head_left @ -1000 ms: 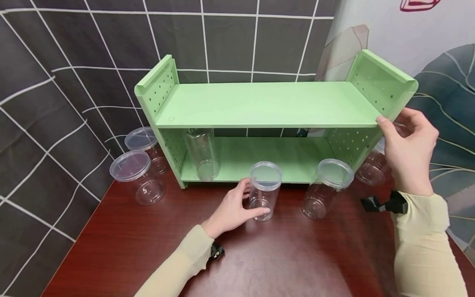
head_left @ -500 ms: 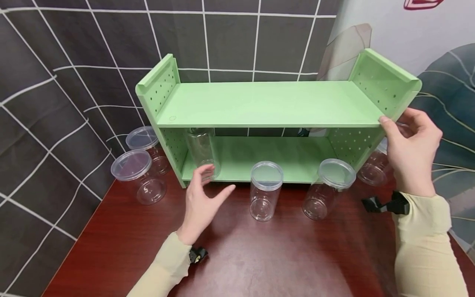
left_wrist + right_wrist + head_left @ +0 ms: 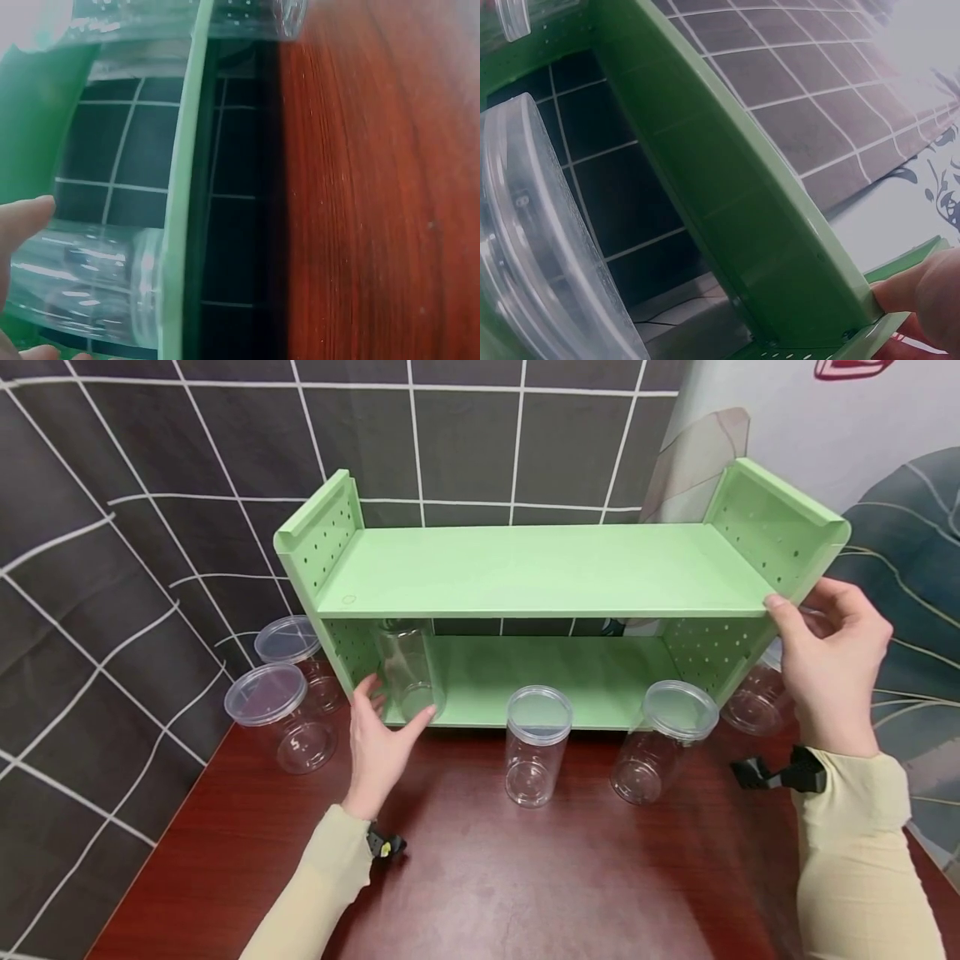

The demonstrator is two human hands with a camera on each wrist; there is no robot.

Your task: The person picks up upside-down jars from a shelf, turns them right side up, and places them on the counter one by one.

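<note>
On the left of the lower shelf of the green rack (image 3: 540, 572) stands a clear plastic jar (image 3: 408, 660). My left hand (image 3: 377, 743) is at this jar, thumb to its right and fingers to its left. In the left wrist view, thumb (image 3: 26, 221) and fingers spread about the jar (image 3: 75, 285); whether they touch it is unclear. My right hand (image 3: 836, 664) grips the rack's right side panel at the front edge, thumb by the upper shelf's corner. Two lidded clear jars, a middle one (image 3: 538, 747) and a right one (image 3: 663, 739), stand before the rack.
Two lidded jars, a front one (image 3: 277, 714) and a rear one (image 3: 288, 647), stand left of the rack. Another jar (image 3: 753, 697) is at its right, partly behind my right hand. Beneath is a reddish-brown table (image 3: 525, 885); behind hangs a dark grid-patterned sheet (image 3: 465, 452).
My left hand has left the middle jar in front and moved left to the jar on the lower shelf. The right hand keeps its grip on the rack.
</note>
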